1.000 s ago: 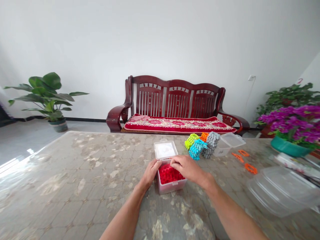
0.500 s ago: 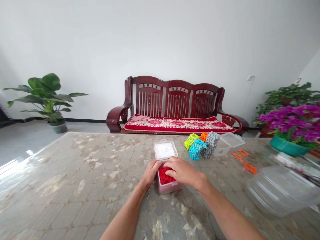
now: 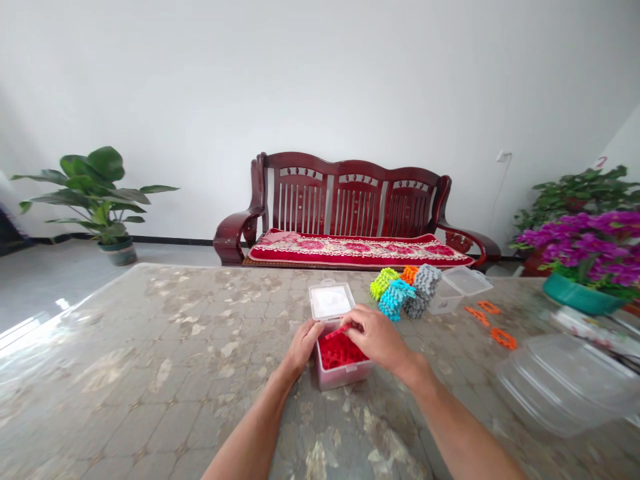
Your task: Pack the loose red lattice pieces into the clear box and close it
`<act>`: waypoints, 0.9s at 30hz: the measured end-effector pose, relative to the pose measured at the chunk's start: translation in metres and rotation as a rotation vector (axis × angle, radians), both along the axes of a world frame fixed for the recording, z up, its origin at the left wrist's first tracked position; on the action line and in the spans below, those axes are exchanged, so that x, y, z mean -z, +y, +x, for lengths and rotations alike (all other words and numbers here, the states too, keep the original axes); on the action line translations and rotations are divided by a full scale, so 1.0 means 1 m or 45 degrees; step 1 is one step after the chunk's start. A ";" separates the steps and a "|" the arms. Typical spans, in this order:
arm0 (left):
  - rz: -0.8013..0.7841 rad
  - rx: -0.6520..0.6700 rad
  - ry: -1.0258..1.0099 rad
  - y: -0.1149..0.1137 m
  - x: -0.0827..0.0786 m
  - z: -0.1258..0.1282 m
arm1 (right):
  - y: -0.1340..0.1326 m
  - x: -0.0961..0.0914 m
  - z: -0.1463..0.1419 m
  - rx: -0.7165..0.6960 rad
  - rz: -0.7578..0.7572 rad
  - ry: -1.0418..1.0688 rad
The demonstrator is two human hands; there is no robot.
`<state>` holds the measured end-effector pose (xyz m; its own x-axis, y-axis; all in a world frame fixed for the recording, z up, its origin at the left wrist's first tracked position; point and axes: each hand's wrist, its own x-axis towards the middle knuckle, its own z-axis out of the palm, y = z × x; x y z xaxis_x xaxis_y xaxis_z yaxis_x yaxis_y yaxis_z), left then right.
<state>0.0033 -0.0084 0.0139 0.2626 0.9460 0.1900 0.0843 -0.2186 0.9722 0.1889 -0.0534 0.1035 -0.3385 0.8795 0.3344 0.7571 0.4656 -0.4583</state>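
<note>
Head view, left hand: we see our left hand (image 3: 303, 342) against the left side of the clear box (image 3: 345, 379), near its back corner; we cannot tell how firmly it grips.
Right hand: our right hand (image 3: 376, 335), apart from the left, has its fingertips pinched on a red piece (image 3: 336, 333) at the back of the box.
Red piece: it sits tilted over the red heap (image 3: 343, 353), partly hidden by our fingers. We judge it light, stiff plastic, hard to crush; the knobby edges should give us grip, so we would take it by the rim between thumb and forefinger.
Red heap: fills much of the box; we expect neighbouring pieces to snag on one another.
Clear box: stands on the bench (image 3: 165, 360), its lid (image 3: 332, 300) folded open behind. We judge the walls thin, light and slightly slippery, best steadied at a side or corner.
Coloured stacks: lime (image 3: 384, 283), blue (image 3: 396, 300) and grey (image 3: 423, 291) clusters stand beyond our right hand, probably similarly light.
</note>
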 end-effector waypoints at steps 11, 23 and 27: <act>0.004 0.005 -0.045 -0.002 0.001 -0.001 | -0.021 0.004 0.019 0.166 0.170 -0.248; -0.010 0.011 -0.054 -0.001 0.003 0.000 | -0.025 0.002 0.021 0.048 -0.056 -0.391; 0.008 0.012 -0.048 -0.001 0.002 0.000 | -0.023 0.001 0.020 0.027 -0.079 -0.386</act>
